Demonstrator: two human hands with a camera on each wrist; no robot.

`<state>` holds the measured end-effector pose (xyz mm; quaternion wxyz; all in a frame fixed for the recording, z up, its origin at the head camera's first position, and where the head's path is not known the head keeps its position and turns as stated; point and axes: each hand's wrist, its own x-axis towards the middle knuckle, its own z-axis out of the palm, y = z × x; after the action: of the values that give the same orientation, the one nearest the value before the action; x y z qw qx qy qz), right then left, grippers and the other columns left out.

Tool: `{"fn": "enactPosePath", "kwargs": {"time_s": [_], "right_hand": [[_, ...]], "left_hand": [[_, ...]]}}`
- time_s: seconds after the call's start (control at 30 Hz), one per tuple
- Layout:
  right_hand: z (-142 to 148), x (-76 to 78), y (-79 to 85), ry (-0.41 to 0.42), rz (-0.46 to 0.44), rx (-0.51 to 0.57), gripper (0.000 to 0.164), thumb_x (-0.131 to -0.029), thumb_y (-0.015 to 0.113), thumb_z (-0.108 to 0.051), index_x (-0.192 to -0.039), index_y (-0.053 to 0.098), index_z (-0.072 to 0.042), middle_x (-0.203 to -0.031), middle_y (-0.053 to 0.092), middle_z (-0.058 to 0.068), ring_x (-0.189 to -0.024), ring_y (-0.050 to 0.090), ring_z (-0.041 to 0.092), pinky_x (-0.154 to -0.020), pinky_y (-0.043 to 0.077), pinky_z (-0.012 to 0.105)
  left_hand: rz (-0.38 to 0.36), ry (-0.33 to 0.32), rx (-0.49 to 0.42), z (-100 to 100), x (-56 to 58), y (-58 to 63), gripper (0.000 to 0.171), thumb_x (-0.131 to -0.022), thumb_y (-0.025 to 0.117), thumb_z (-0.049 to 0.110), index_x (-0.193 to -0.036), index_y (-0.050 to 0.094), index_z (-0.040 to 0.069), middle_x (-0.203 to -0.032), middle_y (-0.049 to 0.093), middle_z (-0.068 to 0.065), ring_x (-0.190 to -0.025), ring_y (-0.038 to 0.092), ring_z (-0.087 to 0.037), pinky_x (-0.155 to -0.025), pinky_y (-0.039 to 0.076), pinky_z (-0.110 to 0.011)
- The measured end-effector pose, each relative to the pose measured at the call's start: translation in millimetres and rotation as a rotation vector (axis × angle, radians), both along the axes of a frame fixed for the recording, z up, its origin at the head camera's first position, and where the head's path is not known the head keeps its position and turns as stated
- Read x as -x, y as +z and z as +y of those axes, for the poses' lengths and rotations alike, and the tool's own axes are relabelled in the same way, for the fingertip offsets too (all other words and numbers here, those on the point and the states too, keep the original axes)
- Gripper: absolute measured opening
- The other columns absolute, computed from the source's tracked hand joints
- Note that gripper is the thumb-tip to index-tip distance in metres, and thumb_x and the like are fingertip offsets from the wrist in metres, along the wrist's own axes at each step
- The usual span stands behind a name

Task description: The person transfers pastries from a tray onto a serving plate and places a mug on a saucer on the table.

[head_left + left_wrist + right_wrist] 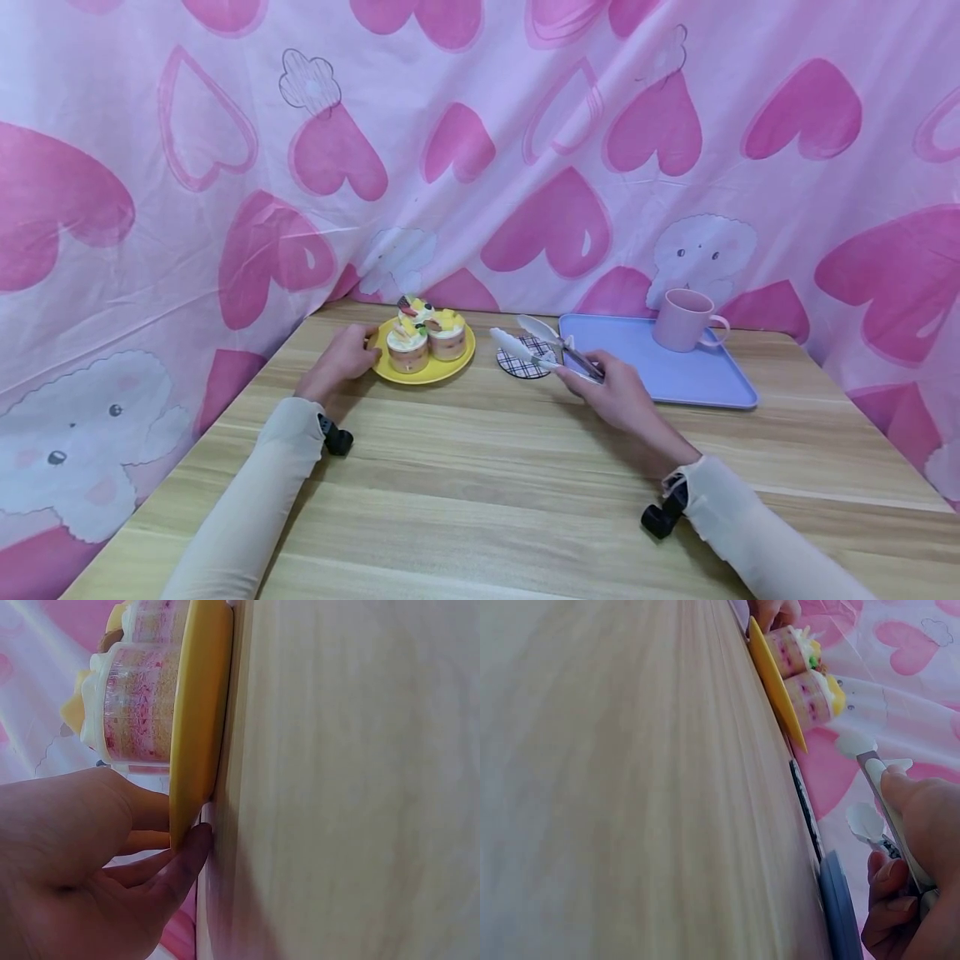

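Observation:
My left hand (349, 353) pinches the left rim of a yellow plate (424, 378), one digit on its underside in the left wrist view. Several dessert cups (408, 352) with layered cake, white cream and fruit stand upright on that plate. A pair of tongs (558, 350) is in my right hand (619, 392), its two pale scoop-shaped tips spread apart and pointing toward the plate. Nothing lies between the tips. Below them in the head view is a round plaid coaster (517, 368), partly covered by the tongs.
A blue tray (697, 379) lies at the back right, behind my right hand, with a pink mug (683, 321) standing at its far side. The wooden table (450, 483) ends at the back against a pink heart-print curtain (547, 221).

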<state>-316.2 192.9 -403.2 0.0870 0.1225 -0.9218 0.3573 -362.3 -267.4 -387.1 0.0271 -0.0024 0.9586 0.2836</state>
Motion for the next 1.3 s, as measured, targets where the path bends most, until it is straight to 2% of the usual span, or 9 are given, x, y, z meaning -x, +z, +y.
{"fn": "enactPosePath", "kwargs": {"time_s": [0.07,0.3,0.47,0.73,0.9,1.1,1.23,1.3], "right_hand": [[4.9,-0.9,-0.3,-0.006,0.000,-0.010,0.070,-0.099,0.070,-0.063,-0.141,0.066,-0.008,-0.122,0.074,0.018,-0.105,0.066,0.029,-0.085,0.051,0.037],[21.6,-1.3,-2.9,-0.021,-0.020,-0.031,0.074,-0.097,0.069,-0.067,-0.142,0.064,-0.008,-0.123,0.074,0.018,-0.105,0.065,0.030,-0.086,0.050,0.037],[32.9,-4.1,-2.7,-0.032,-0.011,-0.047,0.076,-0.099,0.068,-0.066,-0.143,0.063,-0.005,-0.122,0.073,0.019,-0.102,0.063,0.030,-0.081,0.048,0.035],[58.4,-11.5,0.9,-0.072,-0.070,-0.041,0.082,-0.100,0.063,-0.069,-0.148,0.058,-0.002,-0.105,0.072,0.014,-0.093,0.064,0.027,-0.076,0.048,0.034],[77.8,-14.4,1.2,-0.097,-0.078,-0.076,0.088,-0.101,0.061,-0.069,-0.151,0.053,0.002,-0.121,0.071,0.022,-0.106,0.064,0.033,-0.083,0.049,0.037],[101.8,-21.3,-1.6,-0.128,-0.114,-0.084,0.091,-0.102,0.060,-0.070,-0.153,0.050,0.005,-0.131,0.067,0.027,-0.113,0.061,0.038,-0.088,0.048,0.041],[115.5,-26.5,-2.9,-0.151,-0.147,-0.074,0.092,-0.101,0.059,-0.071,-0.152,0.049,0.004,-0.135,0.062,0.028,-0.115,0.057,0.038,-0.086,0.046,0.040],[121.7,-29.3,-3.1,-0.159,-0.149,-0.075,0.090,-0.101,0.059,-0.071,-0.150,0.051,0.004,-0.131,0.062,0.027,-0.113,0.057,0.037,-0.083,0.045,0.037]], "left_hand": [[0.004,0.001,0.003,-0.4,0.4,-0.4,0.061,-0.108,0.058,0.011,-0.163,0.039,-0.007,-0.158,0.052,-0.030,-0.120,0.060,-0.034,-0.096,0.056,-0.039],[0.019,-0.010,-0.007,-1.2,-1.1,-1.0,0.060,-0.108,0.058,0.010,-0.162,0.039,-0.007,-0.159,0.052,-0.032,-0.129,0.059,-0.033,-0.115,0.053,-0.052],[-0.003,0.001,-0.021,-1.1,0.7,-2.1,0.061,-0.109,0.058,0.011,-0.164,0.038,-0.005,-0.159,0.052,-0.031,-0.125,0.060,-0.033,-0.112,0.056,-0.049],[-0.017,0.000,-0.024,-0.8,1.2,-2.4,0.061,-0.109,0.058,0.011,-0.164,0.037,-0.006,-0.159,0.052,-0.030,-0.122,0.061,-0.032,-0.107,0.058,-0.045],[-0.013,0.000,-0.016,0.6,-0.2,-2.1,0.061,-0.109,0.057,0.011,-0.164,0.037,-0.006,-0.161,0.050,-0.030,-0.122,0.061,-0.032,-0.109,0.057,-0.047],[-0.014,0.003,-0.018,1.2,-0.7,-1.2,0.062,-0.109,0.057,0.010,-0.165,0.036,-0.006,-0.162,0.048,-0.031,-0.125,0.059,-0.033,-0.112,0.055,-0.049],[-0.009,-0.003,-0.012,0.9,-0.5,-1.0,0.062,-0.109,0.056,0.010,-0.165,0.035,-0.006,-0.163,0.046,-0.032,-0.128,0.057,-0.034,-0.115,0.054,-0.051],[-0.008,-0.006,-0.006,0.8,0.0,-1.4,0.062,-0.109,0.057,0.010,-0.165,0.035,-0.007,-0.164,0.046,-0.032,-0.130,0.056,-0.035,-0.117,0.052,-0.053]]}}
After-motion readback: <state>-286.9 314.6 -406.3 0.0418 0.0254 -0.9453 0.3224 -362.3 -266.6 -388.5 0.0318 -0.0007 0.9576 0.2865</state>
